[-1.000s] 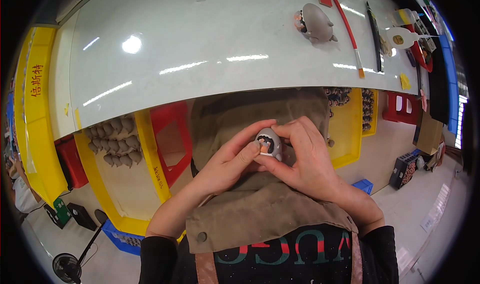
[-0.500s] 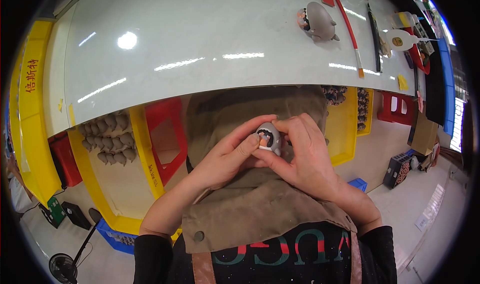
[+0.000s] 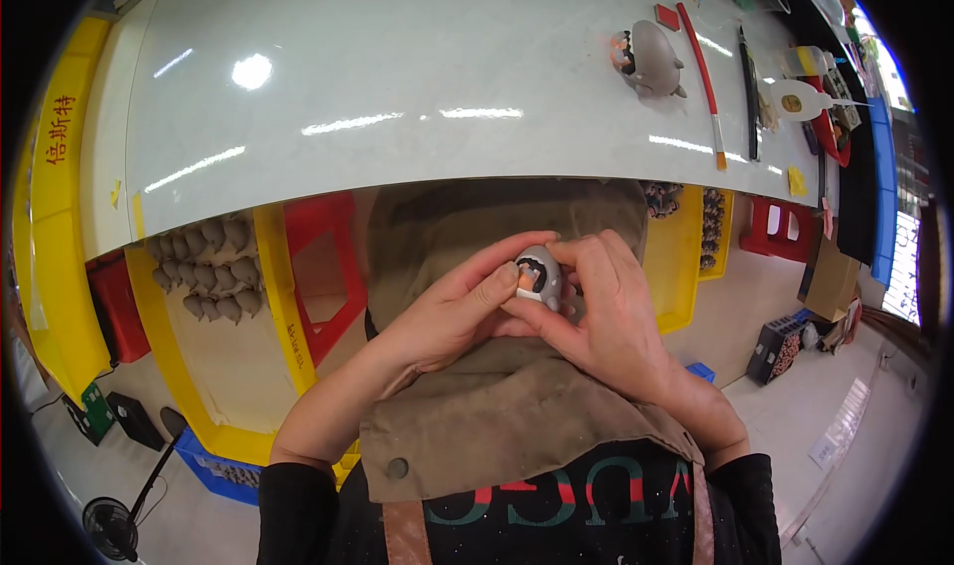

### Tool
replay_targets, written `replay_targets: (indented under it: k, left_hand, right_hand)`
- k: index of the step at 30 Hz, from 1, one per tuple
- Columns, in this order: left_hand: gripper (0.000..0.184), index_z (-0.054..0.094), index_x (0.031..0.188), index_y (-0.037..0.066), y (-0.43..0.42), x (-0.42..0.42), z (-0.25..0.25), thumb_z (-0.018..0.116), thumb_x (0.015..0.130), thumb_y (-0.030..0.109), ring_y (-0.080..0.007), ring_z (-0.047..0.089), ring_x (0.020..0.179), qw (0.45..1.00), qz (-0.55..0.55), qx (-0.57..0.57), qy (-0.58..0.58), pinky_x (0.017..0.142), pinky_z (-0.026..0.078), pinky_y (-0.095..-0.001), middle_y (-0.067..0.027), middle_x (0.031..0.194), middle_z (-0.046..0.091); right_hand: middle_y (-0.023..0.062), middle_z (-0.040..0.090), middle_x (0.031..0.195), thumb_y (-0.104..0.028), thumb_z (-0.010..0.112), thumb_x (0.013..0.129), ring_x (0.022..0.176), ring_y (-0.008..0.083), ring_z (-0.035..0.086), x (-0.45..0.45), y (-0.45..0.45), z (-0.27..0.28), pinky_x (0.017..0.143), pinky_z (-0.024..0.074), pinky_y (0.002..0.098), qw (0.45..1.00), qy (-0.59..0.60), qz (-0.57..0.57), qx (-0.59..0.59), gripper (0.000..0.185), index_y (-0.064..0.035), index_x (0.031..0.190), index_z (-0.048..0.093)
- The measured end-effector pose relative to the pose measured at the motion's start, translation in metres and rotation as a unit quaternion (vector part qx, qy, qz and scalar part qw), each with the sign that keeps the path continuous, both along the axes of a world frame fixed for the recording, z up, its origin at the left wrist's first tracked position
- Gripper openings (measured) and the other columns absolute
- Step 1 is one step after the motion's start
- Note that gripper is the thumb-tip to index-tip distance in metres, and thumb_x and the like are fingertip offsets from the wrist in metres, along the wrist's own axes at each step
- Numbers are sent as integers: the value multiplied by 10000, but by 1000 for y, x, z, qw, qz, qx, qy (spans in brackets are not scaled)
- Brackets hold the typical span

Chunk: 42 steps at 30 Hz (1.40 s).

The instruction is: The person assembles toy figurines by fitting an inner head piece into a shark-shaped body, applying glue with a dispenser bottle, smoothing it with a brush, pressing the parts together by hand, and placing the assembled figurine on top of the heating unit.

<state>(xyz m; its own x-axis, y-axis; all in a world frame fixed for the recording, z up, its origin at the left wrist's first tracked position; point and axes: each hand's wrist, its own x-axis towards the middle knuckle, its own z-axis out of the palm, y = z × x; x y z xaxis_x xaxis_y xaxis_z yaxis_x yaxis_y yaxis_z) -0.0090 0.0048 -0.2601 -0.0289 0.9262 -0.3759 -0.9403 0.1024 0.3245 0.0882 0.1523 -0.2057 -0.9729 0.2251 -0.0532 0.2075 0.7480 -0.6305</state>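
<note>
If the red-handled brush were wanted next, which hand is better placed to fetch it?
Probably the right hand: the red-handled brush lies on the tabletop toward that side, nearer it than the left hand. Both hold the small grey figurine, though.

Bright light throws a round glare spot and white streaks on the tabletop; fisheye curvature bends the black-rimmed edges, and what seems a window at far right burns out.

Glossy white table, pale floor
</note>
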Motion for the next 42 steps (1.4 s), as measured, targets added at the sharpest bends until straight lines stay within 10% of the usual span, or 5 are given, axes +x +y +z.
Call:
replay_targets:
  k: [22,42]
  left_hand:
    - [553,315,1447,65,-1,3,13,511,934,133,-126,491,1149,992,-26,-26,121,985,374,-256,-61,1253,510]
    - [565,250,1455,11,1,11,18,466,954,157,-179,464,1223,950,-68,-23,303,1018,352,-294,-127,1348,466]
  right_hand:
    - [108,606,1024,-93,754,742,965,264,565,15,18,9,841,489,356,983,-35,4,-183,429,-36,1123,565]
    - [-16,543,1027,-92,625,830,815,55,472,31,23,-3,681,412,209,858,-194,-120,-459,358,-64,1166,503]
